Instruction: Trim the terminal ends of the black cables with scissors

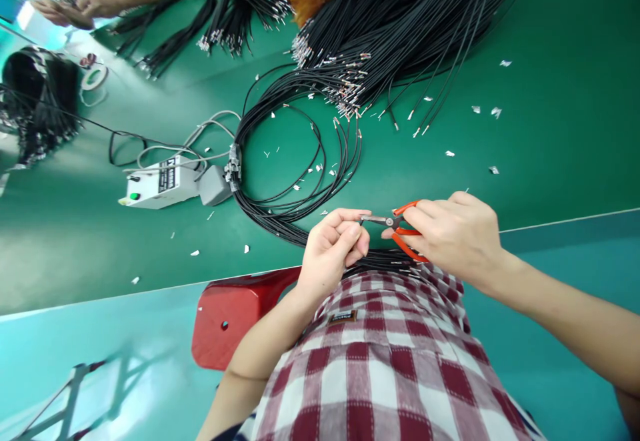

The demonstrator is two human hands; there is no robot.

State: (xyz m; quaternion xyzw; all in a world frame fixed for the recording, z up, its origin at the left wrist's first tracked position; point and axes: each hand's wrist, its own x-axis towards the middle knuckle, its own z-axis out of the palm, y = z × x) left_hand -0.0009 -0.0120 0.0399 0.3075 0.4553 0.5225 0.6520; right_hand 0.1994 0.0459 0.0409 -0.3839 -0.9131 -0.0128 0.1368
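orange-handled snips [400,227] gripped in right hand [453,234], blades shut at a wire end pinched tight in left hand [333,251], just above black wire bundle [280,217] on green table [550,134]

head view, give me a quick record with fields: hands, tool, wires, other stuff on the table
left hand: left hand pinches a wire end at the tool's tip
right hand: right hand grips the scissors, orange handles
wires: black wires looped on the green table, more bundles behind
scraps: small metal bits scattered
box: white control box at left
other person: hands at top left
stool: red stool below table edge
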